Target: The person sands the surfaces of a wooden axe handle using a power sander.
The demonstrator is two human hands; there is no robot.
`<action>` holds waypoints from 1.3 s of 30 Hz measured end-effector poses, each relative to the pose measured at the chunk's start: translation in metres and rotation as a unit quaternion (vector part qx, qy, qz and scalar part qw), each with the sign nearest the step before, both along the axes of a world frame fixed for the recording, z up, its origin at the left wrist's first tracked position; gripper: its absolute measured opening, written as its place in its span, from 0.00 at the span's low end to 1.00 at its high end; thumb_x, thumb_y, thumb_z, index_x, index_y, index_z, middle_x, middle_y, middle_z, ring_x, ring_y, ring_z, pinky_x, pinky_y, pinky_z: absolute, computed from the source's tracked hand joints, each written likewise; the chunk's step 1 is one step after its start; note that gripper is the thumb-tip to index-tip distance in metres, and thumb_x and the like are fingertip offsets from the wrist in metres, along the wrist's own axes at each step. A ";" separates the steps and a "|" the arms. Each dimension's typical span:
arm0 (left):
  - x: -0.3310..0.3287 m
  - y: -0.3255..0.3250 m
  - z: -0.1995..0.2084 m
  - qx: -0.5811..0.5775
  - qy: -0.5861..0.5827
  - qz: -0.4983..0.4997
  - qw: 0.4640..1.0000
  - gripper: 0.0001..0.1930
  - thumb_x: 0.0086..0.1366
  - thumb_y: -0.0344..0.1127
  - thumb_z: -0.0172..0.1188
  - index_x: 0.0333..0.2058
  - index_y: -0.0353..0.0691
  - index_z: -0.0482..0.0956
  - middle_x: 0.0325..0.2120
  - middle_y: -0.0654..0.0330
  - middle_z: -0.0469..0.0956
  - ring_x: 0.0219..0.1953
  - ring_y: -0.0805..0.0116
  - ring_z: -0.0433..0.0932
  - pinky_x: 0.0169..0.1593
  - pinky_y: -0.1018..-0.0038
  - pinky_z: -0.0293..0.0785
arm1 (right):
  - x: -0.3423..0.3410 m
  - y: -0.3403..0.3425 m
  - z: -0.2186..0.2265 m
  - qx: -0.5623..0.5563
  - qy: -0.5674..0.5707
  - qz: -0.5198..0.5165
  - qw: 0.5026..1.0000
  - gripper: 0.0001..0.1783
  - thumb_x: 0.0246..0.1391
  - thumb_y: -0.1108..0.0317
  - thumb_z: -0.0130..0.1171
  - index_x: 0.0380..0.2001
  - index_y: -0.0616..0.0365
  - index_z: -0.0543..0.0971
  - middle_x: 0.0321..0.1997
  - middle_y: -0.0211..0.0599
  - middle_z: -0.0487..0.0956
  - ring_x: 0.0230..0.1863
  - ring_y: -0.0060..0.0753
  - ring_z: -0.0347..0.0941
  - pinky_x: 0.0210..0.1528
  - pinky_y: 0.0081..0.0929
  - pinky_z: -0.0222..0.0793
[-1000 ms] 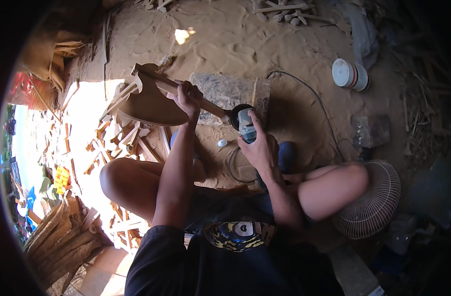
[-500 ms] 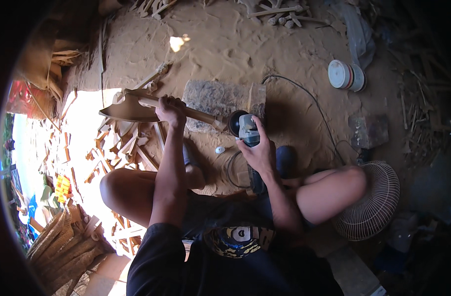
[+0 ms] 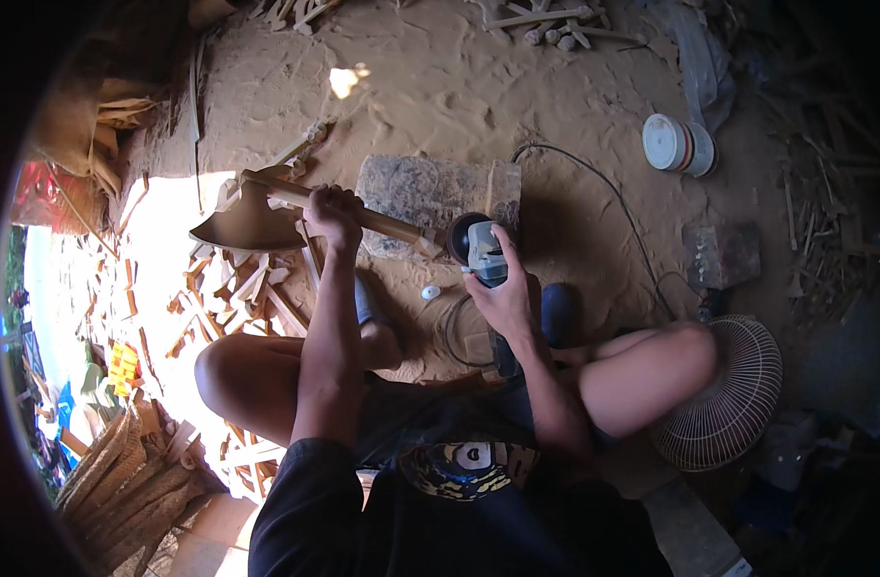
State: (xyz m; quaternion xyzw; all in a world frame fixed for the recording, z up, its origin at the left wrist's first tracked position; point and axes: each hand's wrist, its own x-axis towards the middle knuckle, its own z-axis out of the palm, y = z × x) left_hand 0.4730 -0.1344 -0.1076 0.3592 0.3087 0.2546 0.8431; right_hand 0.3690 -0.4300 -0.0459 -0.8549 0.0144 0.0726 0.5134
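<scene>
Head view: the sandy floor (image 3: 430, 106) spans from the far edge of the stained block (image 3: 416, 183), at 12 o'clock, to the loose wood sticks (image 3: 546, 19) at 1 o'clock; an axe-shaped wooden piece (image 3: 257, 216) is at 10 o'clock, its handle slanting across the block, its end just beside the disc of the power tool (image 3: 486, 255), though contact I cannot tell; the left hand (image 3: 334, 216) is wrapped round that handle; the right hand (image 3: 507, 298) grips the tool; counted: one wooden piece, one tool, one block, one white bucket (image 3: 663, 144) at 2 o'clock, one round wire fan guard (image 3: 724, 404) at 4.
</scene>
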 end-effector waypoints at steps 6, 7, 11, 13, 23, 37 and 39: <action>0.004 0.005 -0.007 -0.045 -0.039 -0.024 0.998 0.14 0.65 0.38 0.56 0.22 0.48 0.63 0.14 0.68 0.59 0.12 0.72 0.58 0.16 0.71 0.58 | 0.000 0.002 -0.009 0.006 -0.029 0.023 0.999 0.47 0.53 0.60 0.72 0.76 0.43 0.66 0.58 0.59 0.83 0.55 0.64 0.82 0.56 0.50 0.79; 0.004 0.006 -0.007 -0.043 -0.038 -0.024 0.998 0.14 0.65 0.38 0.56 0.22 0.48 0.63 0.14 0.68 0.59 0.12 0.72 0.58 0.16 0.71 0.58 | -0.002 0.001 -0.007 -0.005 -0.024 0.019 1.000 0.47 0.53 0.60 0.72 0.75 0.43 0.66 0.58 0.59 0.83 0.55 0.64 0.82 0.56 0.50 0.79; 0.006 0.008 -0.006 0.027 0.033 0.010 0.999 0.15 0.67 0.37 0.55 0.21 0.48 0.63 0.13 0.68 0.59 0.12 0.71 0.60 0.17 0.69 0.60 | -0.004 0.000 0.021 -0.112 0.063 0.032 0.991 0.47 0.53 0.60 0.72 0.75 0.43 0.66 0.59 0.57 0.83 0.55 0.63 0.82 0.56 0.50 0.79; 0.009 0.003 -0.003 0.052 0.061 0.018 0.997 0.16 0.68 0.37 0.54 0.21 0.49 0.62 0.13 0.67 0.58 0.13 0.69 0.62 0.17 0.67 0.62 | -0.007 0.000 0.006 -0.014 -0.017 0.004 1.000 0.47 0.53 0.59 0.72 0.76 0.43 0.66 0.57 0.57 0.84 0.54 0.64 0.82 0.55 0.51 0.79; 0.015 -0.004 0.003 0.016 0.059 0.055 0.997 0.15 0.66 0.35 0.55 0.21 0.48 0.61 0.13 0.67 0.59 0.11 0.72 0.58 0.14 0.70 0.58 | -0.015 0.005 0.024 -0.142 -0.028 0.062 0.988 0.46 0.54 0.61 0.72 0.75 0.42 0.66 0.65 0.55 0.80 0.56 0.63 0.81 0.55 0.52 0.79; 0.011 -0.003 0.009 0.000 0.030 0.027 0.999 0.16 0.66 0.34 0.56 0.22 0.48 0.60 0.13 0.67 0.58 0.11 0.72 0.57 0.15 0.71 0.54 | -0.015 0.007 0.024 -0.104 0.014 0.055 0.993 0.47 0.52 0.58 0.72 0.76 0.37 0.65 0.54 0.57 0.85 0.50 0.66 0.83 0.51 0.56 0.78; 0.010 -0.006 0.011 0.008 0.032 0.022 0.999 0.15 0.67 0.34 0.56 0.22 0.47 0.61 0.13 0.67 0.58 0.11 0.72 0.56 0.15 0.71 0.54 | -0.015 0.007 0.023 -0.102 0.006 0.055 0.993 0.47 0.52 0.58 0.72 0.76 0.37 0.65 0.54 0.58 0.85 0.50 0.67 0.83 0.51 0.56 0.78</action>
